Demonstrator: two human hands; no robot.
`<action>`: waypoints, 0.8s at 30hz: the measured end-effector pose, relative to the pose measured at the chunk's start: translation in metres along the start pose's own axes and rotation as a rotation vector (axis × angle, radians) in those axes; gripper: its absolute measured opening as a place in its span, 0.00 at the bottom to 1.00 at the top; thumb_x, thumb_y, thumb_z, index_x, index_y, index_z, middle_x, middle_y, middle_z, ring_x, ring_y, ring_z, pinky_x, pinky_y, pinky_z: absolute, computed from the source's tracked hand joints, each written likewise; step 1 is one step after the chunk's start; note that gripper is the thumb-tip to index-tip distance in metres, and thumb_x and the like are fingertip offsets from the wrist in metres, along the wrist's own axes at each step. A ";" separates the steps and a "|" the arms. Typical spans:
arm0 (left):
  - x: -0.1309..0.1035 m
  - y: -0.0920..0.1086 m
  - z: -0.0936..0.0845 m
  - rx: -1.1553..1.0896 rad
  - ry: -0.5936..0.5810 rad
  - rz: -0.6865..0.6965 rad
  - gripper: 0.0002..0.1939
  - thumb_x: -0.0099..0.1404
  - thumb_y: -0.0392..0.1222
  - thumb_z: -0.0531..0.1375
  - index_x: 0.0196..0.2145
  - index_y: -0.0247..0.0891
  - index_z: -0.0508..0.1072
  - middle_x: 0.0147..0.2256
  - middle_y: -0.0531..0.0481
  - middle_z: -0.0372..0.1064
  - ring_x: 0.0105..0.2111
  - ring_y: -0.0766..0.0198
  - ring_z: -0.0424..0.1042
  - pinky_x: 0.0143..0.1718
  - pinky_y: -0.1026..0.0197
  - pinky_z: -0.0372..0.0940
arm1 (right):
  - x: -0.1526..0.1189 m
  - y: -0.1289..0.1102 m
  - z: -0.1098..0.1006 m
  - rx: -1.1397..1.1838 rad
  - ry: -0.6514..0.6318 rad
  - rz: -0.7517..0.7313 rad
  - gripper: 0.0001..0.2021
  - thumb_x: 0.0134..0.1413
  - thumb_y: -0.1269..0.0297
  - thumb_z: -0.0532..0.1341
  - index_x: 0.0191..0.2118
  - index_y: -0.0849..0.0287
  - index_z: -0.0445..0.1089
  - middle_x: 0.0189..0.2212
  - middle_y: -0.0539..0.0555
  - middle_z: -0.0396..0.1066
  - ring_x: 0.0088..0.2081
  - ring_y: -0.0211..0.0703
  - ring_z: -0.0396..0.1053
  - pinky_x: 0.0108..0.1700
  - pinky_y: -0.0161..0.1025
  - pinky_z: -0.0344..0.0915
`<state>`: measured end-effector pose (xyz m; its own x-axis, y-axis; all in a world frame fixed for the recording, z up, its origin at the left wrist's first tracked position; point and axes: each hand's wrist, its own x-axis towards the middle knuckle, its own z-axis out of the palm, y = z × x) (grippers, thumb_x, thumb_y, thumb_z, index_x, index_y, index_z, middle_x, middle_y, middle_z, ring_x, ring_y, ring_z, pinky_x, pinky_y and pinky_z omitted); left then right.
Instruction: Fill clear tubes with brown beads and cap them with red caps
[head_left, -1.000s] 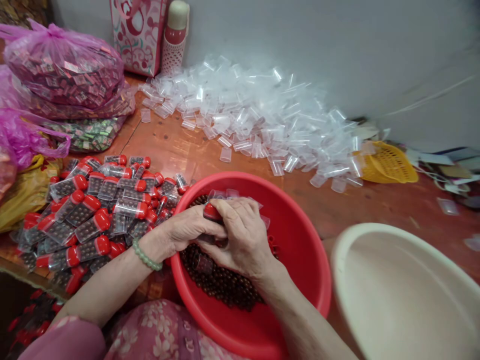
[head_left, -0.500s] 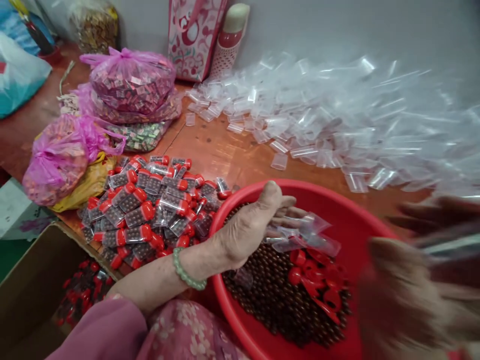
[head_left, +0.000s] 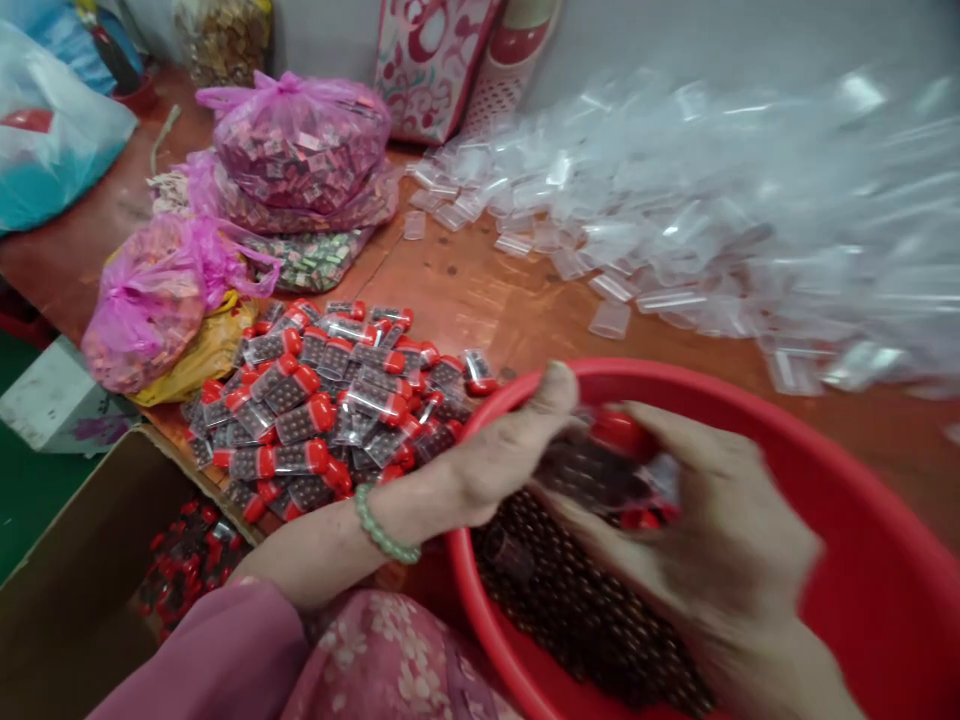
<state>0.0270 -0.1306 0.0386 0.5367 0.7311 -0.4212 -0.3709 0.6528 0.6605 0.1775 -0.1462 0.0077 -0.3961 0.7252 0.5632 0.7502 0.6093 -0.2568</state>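
Over the left part of the red basin (head_left: 847,470) is my left hand (head_left: 517,445), thumb raised, a green bead bracelet at the wrist. Its fingers are mostly hidden, and a bit of the clear plastic sleeves (head_left: 664,475) held there shows past them. My right hand (head_left: 712,520) is closed around a bead-filled packet (head_left: 592,470), a clear case of dark beads with a red cap, close against my left palm. Motion blurs this hand and the packet. Loose dark brown beads (head_left: 585,600) fill the basin's bottom below.
Finished red-capped packets (head_left: 300,420) lie heaped left of the basin. More lie inside a cardboard box (head_left: 82,540) at lower left. Clear empty sleeves (head_left: 675,230) are piled along the wall. Pink bags (head_left: 300,150), a patterned bag (head_left: 431,70) and a flask (head_left: 510,70) stand behind.
My right hand has come in from the right edge to my left hand, bringing the packet over the basin. It now covers most of the red caps. The view has shifted slightly.
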 end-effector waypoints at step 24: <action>0.004 -0.030 -0.002 -0.078 0.458 0.291 0.11 0.63 0.47 0.59 0.27 0.36 0.69 0.24 0.52 0.72 0.34 0.59 0.76 0.37 0.59 0.71 | 0.008 -0.011 0.014 0.305 -0.001 -0.042 0.26 0.46 0.61 0.66 0.52 0.61 0.62 0.40 0.60 0.74 0.42 0.52 0.71 0.44 0.49 0.67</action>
<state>0.0385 -0.1473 0.0156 0.0248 0.8839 -0.4671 -0.5196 0.4106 0.7493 0.1586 -0.1428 0.0035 -0.4237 0.6974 0.5780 0.5396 0.7068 -0.4573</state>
